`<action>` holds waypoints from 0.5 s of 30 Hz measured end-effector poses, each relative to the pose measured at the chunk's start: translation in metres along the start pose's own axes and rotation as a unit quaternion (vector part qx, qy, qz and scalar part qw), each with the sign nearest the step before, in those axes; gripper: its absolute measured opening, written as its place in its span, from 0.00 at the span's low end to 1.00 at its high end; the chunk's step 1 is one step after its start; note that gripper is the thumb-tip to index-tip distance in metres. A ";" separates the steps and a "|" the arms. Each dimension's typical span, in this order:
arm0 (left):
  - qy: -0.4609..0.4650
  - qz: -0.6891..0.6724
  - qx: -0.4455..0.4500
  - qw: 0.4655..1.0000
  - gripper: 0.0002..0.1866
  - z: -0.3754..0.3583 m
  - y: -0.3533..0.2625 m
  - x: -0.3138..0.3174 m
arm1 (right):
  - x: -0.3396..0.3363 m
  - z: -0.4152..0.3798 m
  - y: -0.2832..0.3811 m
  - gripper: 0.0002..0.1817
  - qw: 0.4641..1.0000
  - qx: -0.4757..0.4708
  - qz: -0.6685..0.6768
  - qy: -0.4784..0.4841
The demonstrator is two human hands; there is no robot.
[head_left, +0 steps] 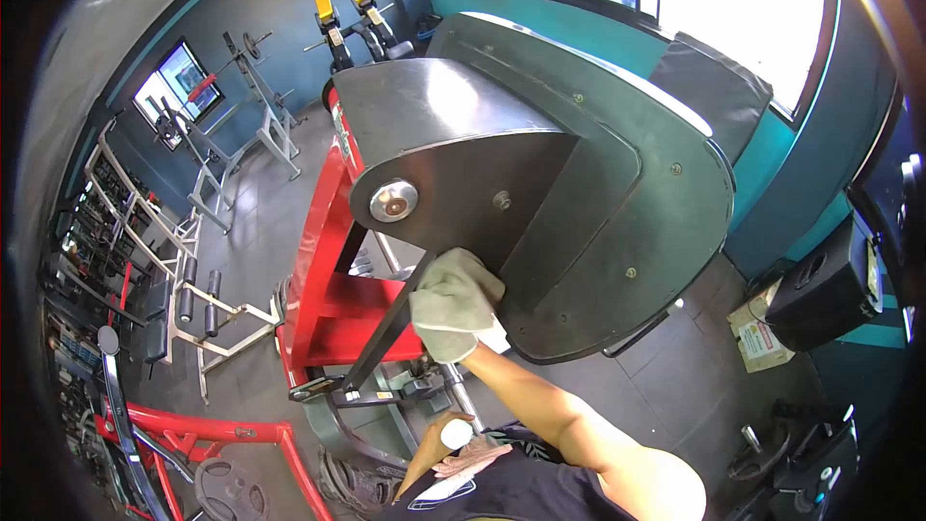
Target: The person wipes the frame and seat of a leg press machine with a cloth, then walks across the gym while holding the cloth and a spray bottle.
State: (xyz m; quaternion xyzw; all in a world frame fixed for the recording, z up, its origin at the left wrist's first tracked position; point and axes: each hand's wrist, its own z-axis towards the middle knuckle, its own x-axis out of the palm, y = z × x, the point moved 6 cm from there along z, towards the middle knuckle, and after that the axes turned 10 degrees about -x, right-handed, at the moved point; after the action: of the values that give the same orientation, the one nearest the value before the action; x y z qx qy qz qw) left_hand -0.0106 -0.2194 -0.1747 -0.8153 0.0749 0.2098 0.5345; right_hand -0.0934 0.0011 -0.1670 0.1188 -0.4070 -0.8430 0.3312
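My right arm reaches up to the dark padded-looking panel [617,232] of a red and black gym machine. A grey-green cloth [453,297] covers my right hand [473,355], whose fingers are hidden in its folds, pressed against the panel's lower edge. Low in front of my body, my left hand [432,446] is closed around a white round-topped container [456,434], seen from above. A crumpled pinkish cloth [473,459] lies right beside it against my dark shirt.
The machine's red frame [323,270] rises left of my hands. Another red machine [212,425] with a weight plate [230,490] stands at lower left. White-framed benches [193,260] line the left side. A black speaker [825,289] and a cardboard box [762,333] are at right.
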 end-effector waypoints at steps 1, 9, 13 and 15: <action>-0.001 -0.001 0.000 1.000 0.20 -0.001 0.000 -0.001 | 0.000 0.012 0.013 0.10 1.000 -0.007 0.002 0.024; -0.045 -0.026 -0.005 0.999 0.20 -0.014 0.011 -0.012 | -0.090 0.236 0.287 0.18 0.922 -0.010 -0.358 0.147; -0.047 -0.026 -0.072 0.996 0.26 -0.017 0.010 -0.017 | -0.139 0.314 0.239 0.24 0.767 0.077 -0.454 0.446; -0.074 -0.022 -0.053 0.996 0.27 -0.020 0.017 -0.020 | -0.177 0.337 0.203 0.24 0.760 0.129 -0.442 0.459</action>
State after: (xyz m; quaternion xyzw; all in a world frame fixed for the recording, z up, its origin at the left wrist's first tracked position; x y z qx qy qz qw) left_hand -0.0295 -0.2466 -0.1732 -0.8260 0.0057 0.2614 0.4994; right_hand -0.0246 0.2305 0.1917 0.7000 -0.2131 -0.6797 0.0507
